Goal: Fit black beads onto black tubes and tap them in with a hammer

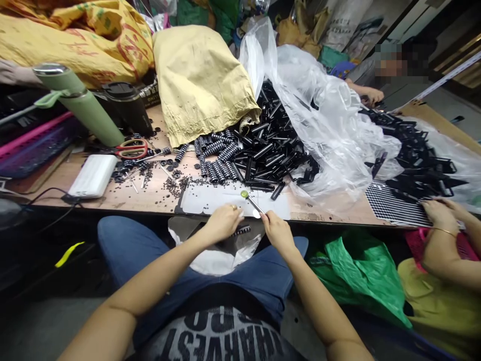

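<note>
My left hand (222,221) is curled at the table's front edge, a ring on one finger, closed on a short black ribbed part (241,231) that juts out to its right. My right hand (277,231) pinches the lower end of a thin metal rod (252,202) whose far end carries a small green-yellow disc (244,194). Both hands hover over a white sheet (210,200) on the wooden table (150,198). Just beyond lie a pile of black tubes (270,148) and stacked ribbed black parts (218,160).
A clear plastic bag (330,120) spills across the table. A yellow sack (199,80), green flask (82,103), dark cup (126,105), red scissors (131,149) and white box (93,175) stand at left. Another person's hand (439,215) rests on a perforated tray (394,205) at right. A white bag (214,255) lies in my lap.
</note>
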Available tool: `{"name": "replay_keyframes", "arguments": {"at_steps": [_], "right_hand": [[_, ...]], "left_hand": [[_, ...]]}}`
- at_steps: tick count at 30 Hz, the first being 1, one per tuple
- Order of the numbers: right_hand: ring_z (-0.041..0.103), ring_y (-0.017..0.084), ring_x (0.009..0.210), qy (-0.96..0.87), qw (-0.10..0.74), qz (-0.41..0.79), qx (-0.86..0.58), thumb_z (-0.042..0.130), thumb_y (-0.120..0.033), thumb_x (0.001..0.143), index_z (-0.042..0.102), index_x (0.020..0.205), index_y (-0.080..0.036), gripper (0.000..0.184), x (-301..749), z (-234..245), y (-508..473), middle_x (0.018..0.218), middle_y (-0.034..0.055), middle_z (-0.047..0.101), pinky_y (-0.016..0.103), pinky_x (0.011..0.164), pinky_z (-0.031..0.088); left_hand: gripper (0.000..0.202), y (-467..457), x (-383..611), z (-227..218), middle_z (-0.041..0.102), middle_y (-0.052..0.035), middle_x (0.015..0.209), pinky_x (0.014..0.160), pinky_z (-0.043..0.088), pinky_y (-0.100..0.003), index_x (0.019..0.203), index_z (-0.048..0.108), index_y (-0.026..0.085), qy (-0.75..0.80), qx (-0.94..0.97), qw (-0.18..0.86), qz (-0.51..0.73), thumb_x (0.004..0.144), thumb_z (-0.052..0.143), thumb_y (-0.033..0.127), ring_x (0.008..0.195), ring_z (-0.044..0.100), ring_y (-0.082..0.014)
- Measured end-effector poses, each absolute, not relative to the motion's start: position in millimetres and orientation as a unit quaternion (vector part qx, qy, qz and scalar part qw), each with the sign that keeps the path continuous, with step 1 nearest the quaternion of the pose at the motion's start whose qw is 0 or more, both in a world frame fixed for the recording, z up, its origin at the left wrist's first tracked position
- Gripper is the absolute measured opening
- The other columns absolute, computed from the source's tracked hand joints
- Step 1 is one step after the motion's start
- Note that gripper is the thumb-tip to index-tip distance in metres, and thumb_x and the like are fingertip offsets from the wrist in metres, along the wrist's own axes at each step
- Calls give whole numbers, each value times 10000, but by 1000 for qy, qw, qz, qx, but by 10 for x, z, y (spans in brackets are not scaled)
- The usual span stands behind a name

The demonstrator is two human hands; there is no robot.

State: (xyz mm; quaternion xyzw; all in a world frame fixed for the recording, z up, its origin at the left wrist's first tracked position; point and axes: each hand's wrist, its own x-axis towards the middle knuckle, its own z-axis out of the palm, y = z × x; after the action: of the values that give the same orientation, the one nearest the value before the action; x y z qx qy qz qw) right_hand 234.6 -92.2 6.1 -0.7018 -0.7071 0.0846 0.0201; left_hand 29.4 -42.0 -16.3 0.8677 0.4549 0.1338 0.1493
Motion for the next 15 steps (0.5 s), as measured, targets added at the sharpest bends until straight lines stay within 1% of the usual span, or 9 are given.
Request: {"name": "replay_keyframes", "arguments": {"at_steps": [2, 4, 6, 8, 10, 12, 15], "right_hand": [[623, 207, 741, -710, 35, 57, -701, 378, -415, 997, 602, 906, -188, 332, 2447, -71, -817, 828, 74, 680, 276, 615, 333], [604, 226, 869, -732, 87, 34, -675, 409, -375, 989, 615, 938, -174, 292, 2458, -152, -651, 915, 95, 676, 289, 710, 378], [567, 235, 973, -756, 143, 18, -639, 426, -313, 982, 618, 994, -160, 246, 2377, -170, -422, 1013, 108, 668, 307, 812, 387], [539, 235, 1021, -771, 171, 9, -613, 436, -266, 971, 614, 1041, -158, 220, 2226, -148, -149, 1079, 109, 661, 320, 859, 380], [524, 239, 1049, -787, 164, 6, -595, 457, -251, 955, 611, 1066, -165, 208, 2044, -123, 132, 1102, 107, 662, 332, 866, 376], [520, 258, 1052, -795, 133, 13, -592, 498, -241, 923, 617, 1048, -160, 190, 1879, -118, 385, 1084, 122, 673, 357, 865, 372], [536, 288, 1035, -785, 110, 33, -609, 512, -177, 881, 639, 977, -125, 167, 1737, -143, 659, 1004, 166, 694, 402, 877, 366]], "left_hand": [[325, -164, 271, -91, 601, -159, 1003, 759, 468, -365, 1134, 623, 136, 528, 829, 101, 151, 917, 382, 138, 934, 557, -264], [385, 206, 281, -74, 560, -191, 1133, 810, 447, -406, 1135, 626, 135, 561, 813, 36, 155, 879, 351, 51, 1069, 507, -304], [364, 573, 323, -101, 547, -196, 1159, 821, 437, -427, 1043, 665, 141, 542, 832, 18, 115, 861, 367, 37, 1113, 482, -327], [325, 836, 379, -150, 556, -195, 1139, 820, 434, -435, 970, 683, 142, 519, 851, 13, 83, 863, 388, 55, 1105, 488, -332], [285, 967, 414, -202, 571, -190, 1116, 835, 428, -445, 932, 681, 139, 491, 867, 1, 83, 871, 409, 81, 1092, 498, -325], [261, 996, 401, -246, 593, -183, 1088, 881, 410, -466, 931, 666, 133, 455, 884, -16, 109, 878, 414, 95, 1095, 504, -315], [276, 955, 298, -279, 628, -162, 1059, 1002, 341, -505, 1018, 622, 132, 419, 887, -17, 191, 889, 383, 83, 1141, 506, -289]]}}
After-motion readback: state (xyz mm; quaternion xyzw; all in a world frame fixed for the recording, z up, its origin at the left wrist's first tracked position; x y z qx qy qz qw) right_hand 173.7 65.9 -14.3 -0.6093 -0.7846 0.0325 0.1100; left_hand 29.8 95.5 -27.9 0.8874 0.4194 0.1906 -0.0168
